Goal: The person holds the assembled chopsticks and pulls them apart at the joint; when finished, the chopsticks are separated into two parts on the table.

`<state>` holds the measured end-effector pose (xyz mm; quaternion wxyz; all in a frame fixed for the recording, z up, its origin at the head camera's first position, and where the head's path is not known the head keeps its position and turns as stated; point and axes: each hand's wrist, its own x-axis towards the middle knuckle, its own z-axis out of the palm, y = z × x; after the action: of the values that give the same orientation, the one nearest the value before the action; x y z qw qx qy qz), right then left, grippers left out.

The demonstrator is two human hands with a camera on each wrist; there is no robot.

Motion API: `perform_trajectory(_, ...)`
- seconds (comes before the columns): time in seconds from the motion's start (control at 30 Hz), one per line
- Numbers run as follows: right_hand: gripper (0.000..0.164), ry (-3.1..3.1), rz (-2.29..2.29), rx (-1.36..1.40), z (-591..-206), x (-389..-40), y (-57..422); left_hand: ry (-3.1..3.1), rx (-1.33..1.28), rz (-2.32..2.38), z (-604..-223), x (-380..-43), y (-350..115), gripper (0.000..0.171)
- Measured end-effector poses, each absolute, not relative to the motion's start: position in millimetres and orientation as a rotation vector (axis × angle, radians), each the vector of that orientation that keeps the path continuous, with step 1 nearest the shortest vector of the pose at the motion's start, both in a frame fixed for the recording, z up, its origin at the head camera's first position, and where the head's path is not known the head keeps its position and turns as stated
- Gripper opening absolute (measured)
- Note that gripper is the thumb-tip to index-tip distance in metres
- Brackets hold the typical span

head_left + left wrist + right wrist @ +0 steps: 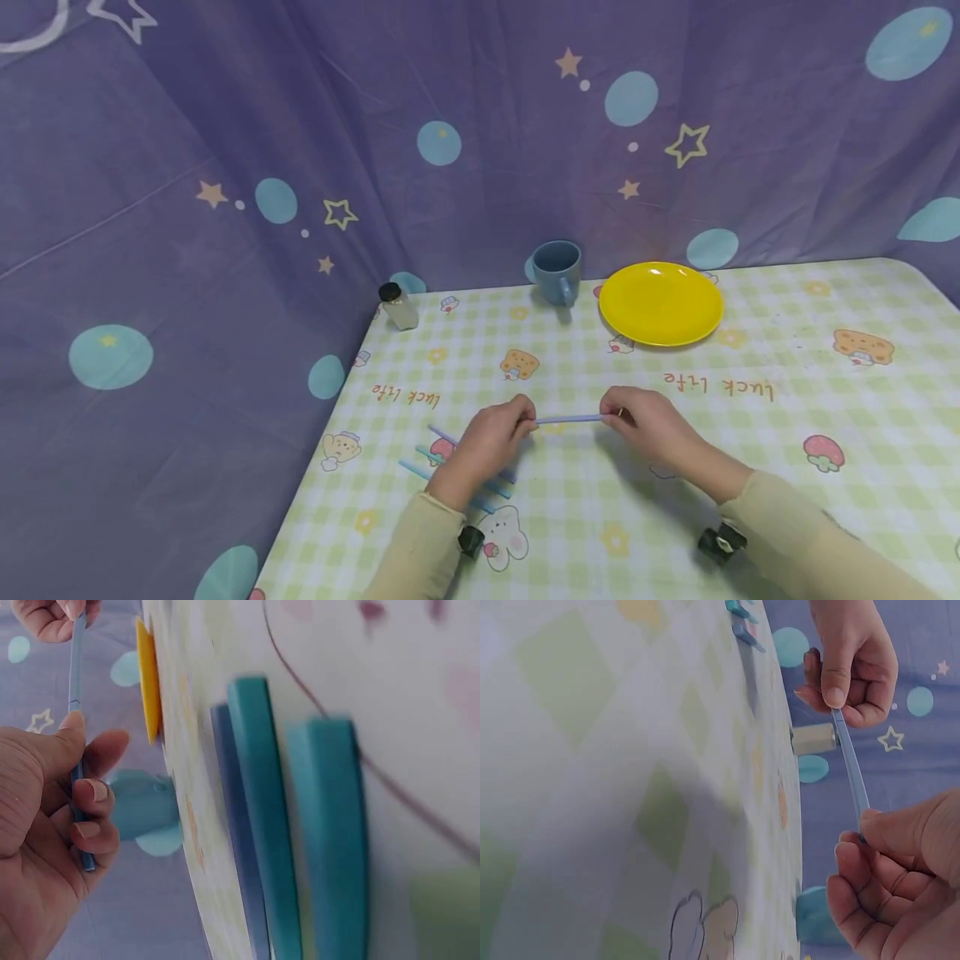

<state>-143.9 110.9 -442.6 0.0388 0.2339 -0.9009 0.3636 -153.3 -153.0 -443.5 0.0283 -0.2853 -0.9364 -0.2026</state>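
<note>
head view: i see left hand (487,437) and right hand (651,423), each grip pinched closed on one stick (568,418), held over the tabletop (566,517); a lopsided pull, i'd judge, could slip it free.

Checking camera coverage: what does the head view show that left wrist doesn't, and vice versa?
Only head: the black-lidded jar and the sleeves.
Only left wrist: the end of the held stick poking out past the left hand.
Both: that hand and the right hand gripping the stick, blue mug, yellow plate, three loose sticks.
</note>
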Motion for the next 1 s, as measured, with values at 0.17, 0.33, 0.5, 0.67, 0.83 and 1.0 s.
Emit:
perform_trajectory(0.17,0.015,-2.783,1.133,0.696,-444,-142,123,-2.908,-0.883,-0.809,-444,-152,-141,0.006)
perform_trajectory(0.33,0.014,-2.767,1.121,0.684,-444,-140,131,-2.896,-0.888,-0.948,-444,-152,-130,0.007)
perform_trajectory(0.5,0.013,-2.769,1.120,0.653,-442,-138,135,-2.839,-0.903,-1.115,-444,-154,-117,0.006)
perform_trajectory(0.67,0.008,-2.740,1.116,0.667,-441,-134,134,-2.749,-0.954,-1.241,-448,-157,-101,0.006)
perform_trajectory(0.83,0.009,-2.679,1.053,0.711,-441,-130,134,-2.702,-0.989,-1.292,-452,-157,-88,0.004)
perform_trajectory(1.0,0.012,-2.647,1.015,0.750,-443,-128,137,-2.697,-1.035,-1.281,-452,-156,-78,0.005)
